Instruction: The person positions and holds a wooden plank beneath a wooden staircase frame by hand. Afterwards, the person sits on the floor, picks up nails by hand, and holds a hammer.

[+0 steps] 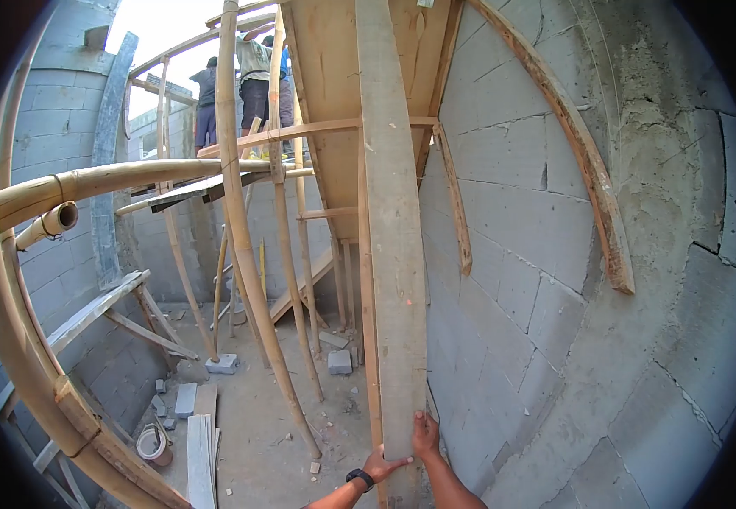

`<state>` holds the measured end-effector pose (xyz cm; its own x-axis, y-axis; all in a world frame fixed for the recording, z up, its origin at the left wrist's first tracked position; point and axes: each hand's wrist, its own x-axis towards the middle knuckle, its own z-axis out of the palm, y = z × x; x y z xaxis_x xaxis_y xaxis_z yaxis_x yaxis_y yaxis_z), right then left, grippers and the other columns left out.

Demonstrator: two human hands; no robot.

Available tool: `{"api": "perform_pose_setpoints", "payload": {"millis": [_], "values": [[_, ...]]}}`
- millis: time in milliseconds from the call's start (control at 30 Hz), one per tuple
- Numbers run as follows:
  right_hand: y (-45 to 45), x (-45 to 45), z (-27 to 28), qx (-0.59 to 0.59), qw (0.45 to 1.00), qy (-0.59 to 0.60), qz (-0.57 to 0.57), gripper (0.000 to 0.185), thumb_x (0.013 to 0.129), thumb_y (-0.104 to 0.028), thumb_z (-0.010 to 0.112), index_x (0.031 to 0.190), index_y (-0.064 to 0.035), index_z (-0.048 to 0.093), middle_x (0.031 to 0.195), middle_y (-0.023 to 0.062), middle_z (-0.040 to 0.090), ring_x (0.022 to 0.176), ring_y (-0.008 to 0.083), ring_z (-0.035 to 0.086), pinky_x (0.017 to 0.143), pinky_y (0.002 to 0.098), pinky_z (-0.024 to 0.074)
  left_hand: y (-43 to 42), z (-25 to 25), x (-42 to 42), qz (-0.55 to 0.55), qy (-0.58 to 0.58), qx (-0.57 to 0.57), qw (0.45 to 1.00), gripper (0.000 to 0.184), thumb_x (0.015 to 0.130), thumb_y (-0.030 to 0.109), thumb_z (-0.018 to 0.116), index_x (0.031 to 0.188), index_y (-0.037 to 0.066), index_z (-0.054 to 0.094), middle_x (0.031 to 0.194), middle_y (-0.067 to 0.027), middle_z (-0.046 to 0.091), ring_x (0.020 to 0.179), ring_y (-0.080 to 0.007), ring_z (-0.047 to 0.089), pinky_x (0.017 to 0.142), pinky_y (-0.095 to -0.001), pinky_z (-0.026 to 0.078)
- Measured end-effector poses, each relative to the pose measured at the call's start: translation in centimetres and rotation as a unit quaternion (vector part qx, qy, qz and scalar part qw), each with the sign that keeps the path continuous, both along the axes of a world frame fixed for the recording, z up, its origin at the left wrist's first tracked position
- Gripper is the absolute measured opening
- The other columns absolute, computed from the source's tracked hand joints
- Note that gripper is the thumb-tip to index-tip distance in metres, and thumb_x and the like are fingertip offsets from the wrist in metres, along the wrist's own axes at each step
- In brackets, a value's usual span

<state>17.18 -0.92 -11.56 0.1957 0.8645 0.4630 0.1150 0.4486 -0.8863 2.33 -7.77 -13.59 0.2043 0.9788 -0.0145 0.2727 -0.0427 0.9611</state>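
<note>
A long grey wooden plank (395, 254) stands upright in front of me, running from the top of the head view down to my hands. My left hand (382, 465), with a dark watch on the wrist, grips its left edge low down, thumb laid across the face. Slightly higher, my right hand (425, 435) is closed around the opposite edge. The fingers behind the plank are partly hidden. A narrower timber strip (370, 339) runs along the plank's left side. Behind its upper part slopes a plywood panel (326, 93).
Bamboo poles (258, 280) form scaffolding on the left. A grey block wall (504, 212) rises close on the right, with a rough timber (567, 127) against it. Several people (255, 76) stand on a raised platform. A bucket (154, 445), boards (202, 458) and blocks (339, 362) lie below.
</note>
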Motion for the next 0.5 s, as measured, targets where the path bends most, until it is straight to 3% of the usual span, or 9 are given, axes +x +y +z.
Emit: {"api": "perform_pose_setpoints", "payload": {"millis": [100, 200, 300, 500], "values": [[-0.5, 0.2, -0.1, -0.033, 0.999, 0.032, 0.022, 0.050, 0.102, -0.049, 0.049, 0.081, -0.0041, 0.055, 0.069, 0.0018, 0.048, 0.069, 0.0124, 0.044, 0.063, 0.0325, 0.0384, 0.7, 0.4, -0.1, -0.046, -0.054, 0.056, 0.996, 0.067, 0.076, 0.043, 0.085, 0.122, 0.001, 0.062, 0.111, -0.0115, 0.071, 0.102, -0.0201, 0.066, 0.093, -0.0340, 0.050], [-0.5, 0.1, -1.0, -0.033, 0.999, 0.036, 0.020, 0.050, 0.102, -0.048, 0.048, 0.081, -0.0038, 0.054, 0.071, 0.0025, 0.049, 0.072, 0.0128, 0.044, 0.066, 0.0318, 0.0387, 1.1, -1.0, -0.2, -0.010, -0.038, 0.044, 0.998, 0.073, 0.076, 0.043, 0.085, 0.127, 0.000, 0.057, 0.115, -0.0125, 0.069, 0.105, -0.0201, 0.065, 0.094, -0.0342, 0.050], [-0.8, -0.3, -0.2, -0.013, 0.999, 0.040, 0.023, 0.054, 0.104, -0.054, 0.042, 0.075, -0.0084, 0.041, 0.072, -0.0041, 0.036, 0.071, 0.0096, 0.034, 0.063, 0.0300, 0.0314, 1.3, -2.1, -0.3, -0.006, -0.024, 0.006, 1.000, 0.076, 0.075, 0.046, 0.085, 0.128, 0.000, 0.056, 0.117, -0.0138, 0.068, 0.107, -0.0216, 0.064, 0.094, -0.0352, 0.050], [-0.8, -0.7, -0.6, -0.043, 0.998, 0.022, -0.033, 0.058, 0.104, -0.058, 0.036, 0.072, -0.0103, 0.034, 0.070, -0.0043, 0.032, 0.070, 0.0105, 0.031, 0.062, 0.0317, 0.0286, 1.1, -0.4, -0.9, -0.029, -0.027, 0.014, 0.999, 0.079, 0.074, 0.053, 0.083, 0.126, 0.000, 0.057, 0.115, -0.0158, 0.068, 0.108, -0.0254, 0.065, 0.095, -0.0370, 0.049]]}}
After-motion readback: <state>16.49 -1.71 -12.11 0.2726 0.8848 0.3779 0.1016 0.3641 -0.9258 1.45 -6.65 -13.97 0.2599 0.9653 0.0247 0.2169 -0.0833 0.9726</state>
